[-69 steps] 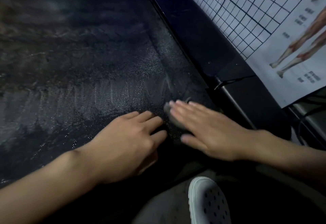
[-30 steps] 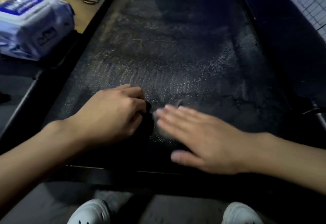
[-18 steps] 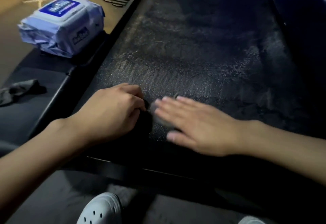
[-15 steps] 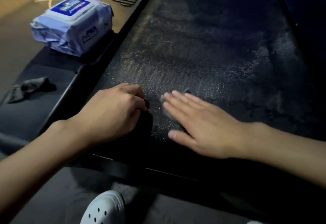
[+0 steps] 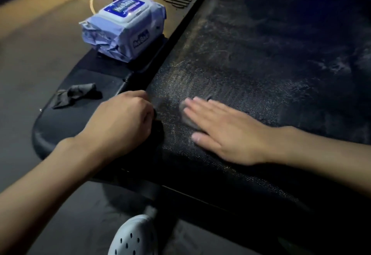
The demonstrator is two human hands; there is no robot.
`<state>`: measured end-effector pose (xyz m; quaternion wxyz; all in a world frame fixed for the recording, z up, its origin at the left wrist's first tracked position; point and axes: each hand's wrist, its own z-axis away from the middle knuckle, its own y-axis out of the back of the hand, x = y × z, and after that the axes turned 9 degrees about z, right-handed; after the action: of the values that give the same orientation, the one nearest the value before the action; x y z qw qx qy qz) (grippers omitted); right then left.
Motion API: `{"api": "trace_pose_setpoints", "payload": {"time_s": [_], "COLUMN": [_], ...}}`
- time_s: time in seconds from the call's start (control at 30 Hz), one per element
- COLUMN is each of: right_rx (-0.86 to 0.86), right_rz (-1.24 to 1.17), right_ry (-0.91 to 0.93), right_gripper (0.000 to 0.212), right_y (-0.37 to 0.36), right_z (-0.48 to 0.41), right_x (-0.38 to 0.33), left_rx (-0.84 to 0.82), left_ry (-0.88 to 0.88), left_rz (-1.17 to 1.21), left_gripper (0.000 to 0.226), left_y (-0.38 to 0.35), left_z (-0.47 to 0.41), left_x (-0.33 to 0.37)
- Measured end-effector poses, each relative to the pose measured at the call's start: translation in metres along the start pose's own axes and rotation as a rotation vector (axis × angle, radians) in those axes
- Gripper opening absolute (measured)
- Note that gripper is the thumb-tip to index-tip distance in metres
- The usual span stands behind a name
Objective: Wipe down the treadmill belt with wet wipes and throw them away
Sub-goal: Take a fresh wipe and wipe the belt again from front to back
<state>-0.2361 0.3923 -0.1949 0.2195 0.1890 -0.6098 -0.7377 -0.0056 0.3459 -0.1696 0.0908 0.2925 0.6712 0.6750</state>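
Dim floor (image 5: 40, 43) surrounds the dusty treadmill belt (image 5: 251, 69), where the right hand (image 5: 226, 132) presses a greyed wipe (image 5: 185, 118) flat under straight, close-set fingers (image 5: 202, 107), likely for even scrubbing. The left hand (image 5: 124, 122) seems to brace at the belt's edge, fingers curled; round what, I cannot tell. A wipe pack (image 5: 124, 27) sits handy on the side rail (image 5: 60, 130).

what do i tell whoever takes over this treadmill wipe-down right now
Left hand: fingers curled, resting at the left edge of the treadmill belt; whether it holds anything is unclear.
Right hand: flat, pressing a grey wipe onto the belt.
Wipes pack sits on the left side rail; a dark crumpled used wipe lies on that rail, nearer the person.
Done: streaks show wiping around the hands.
Left: the farther belt looks dusty, and both wipes need throwing away.
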Motion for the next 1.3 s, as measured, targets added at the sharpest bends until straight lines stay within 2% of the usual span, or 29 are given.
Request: {"api": "trace_pose_setpoints", "payload": {"time_s": [0.07,0.17,0.23,0.33,0.43,0.5,0.6,0.73,0.87,1.0,1.13,1.3], "right_rx": [-0.002,0.021,0.008,0.002,0.012,0.021,0.066,0.122,0.082,0.028,-0.044,-0.092], "right_rz": [-0.006,0.025,0.028,-0.005,0.005,0.029,0.031,-0.013,-0.019,-0.033,-0.069,-0.117], "right_ry": [-0.017,0.178,0.143,-0.027,0.100,0.149,0.089,0.043,-0.034,-0.217,-0.422,-0.657], "right_gripper": [0.079,0.077,0.073,0.073,0.075,0.070,0.065,0.059,0.063,0.070,0.072,0.076], "right_y": [0.002,-0.001,0.003,0.008,0.010,0.012,0.017,0.012,0.009,-0.002,-0.011,-0.025], "right_z": [-0.005,-0.012,-0.029,-0.051,-0.059,-0.072,-0.098,-0.098,-0.065,-0.008,0.064,0.147], "right_x": [-0.006,-0.027,-0.018,-0.014,-0.034,-0.036,-0.034,-0.035,-0.011,0.022,0.038,0.050], "left_rx": [-0.031,-0.106,-0.166,-0.326,-0.523,-0.575,-0.539,-0.382,-0.358,-0.342,-0.323,-0.304], "left_ry": [0.014,-0.009,0.001,-0.056,-0.095,-0.097,-0.130,-0.227,-0.262,-0.336,-0.488,-0.636], "left_rz": [0.002,-0.044,-0.052,-0.069,-0.087,-0.101,-0.114,-0.070,0.032,0.044,-0.035,-0.032], "left_gripper": [0.051,0.053,0.058,0.049,0.054,0.052,0.035,0.021,0.035,0.052,0.064,0.057], "left_y": [0.002,0.008,0.017,0.029,0.043,0.044,0.037,0.030,0.027,0.005,-0.022,-0.044], "left_z": [-0.001,-0.004,-0.007,-0.007,-0.004,-0.001,-0.002,-0.009,-0.016,-0.034,-0.050,-0.066], "left_x": [-0.005,-0.013,-0.018,-0.020,-0.024,-0.031,-0.032,-0.022,-0.011,0.012,0.054,0.094]}}
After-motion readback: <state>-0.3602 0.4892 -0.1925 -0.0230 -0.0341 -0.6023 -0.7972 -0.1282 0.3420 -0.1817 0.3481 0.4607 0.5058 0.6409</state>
